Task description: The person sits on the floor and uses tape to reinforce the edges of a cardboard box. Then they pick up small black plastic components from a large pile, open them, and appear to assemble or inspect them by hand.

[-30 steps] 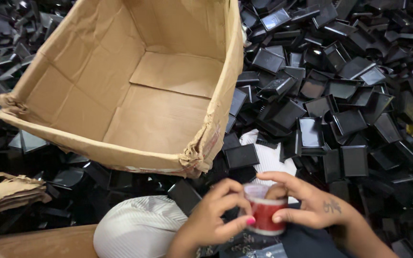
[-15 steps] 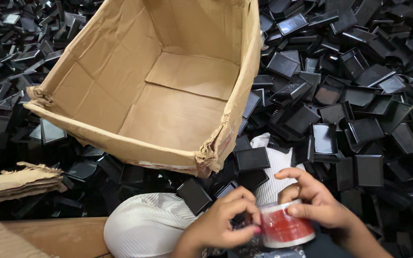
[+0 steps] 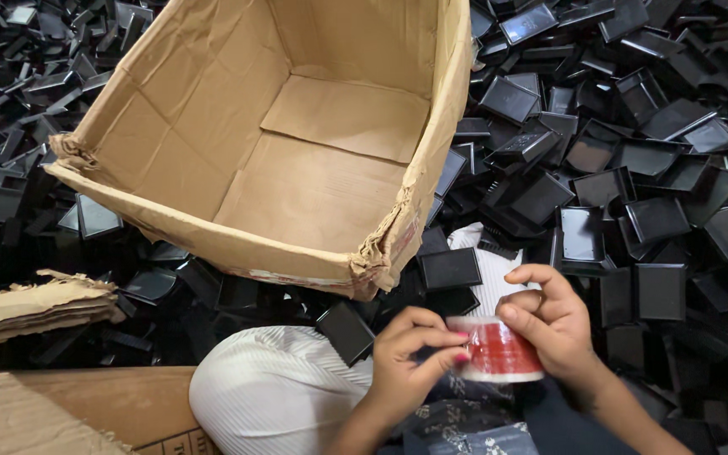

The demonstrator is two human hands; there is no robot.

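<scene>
red tape roll (image 3: 494, 349) sits low between both hands: right hand (image 3: 554, 324) grips it, left hand (image 3: 409, 361) pinches at its edge, apparently hunting the tape's end; peeling needs a fingernail. empty cardboard box (image 3: 297, 160) lies just beyond.

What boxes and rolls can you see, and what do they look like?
Big cardboard box: upper middle, brown, open and empty, tipped on the pile of black trays, one corner torn.
Flattened cardboard: at the left, brown, ragged.
Second cardboard box: bottom left corner, brown, only its top shows.
Roll of tape: bottom middle, round, red and white, held between the left hand and the right hand.
</scene>
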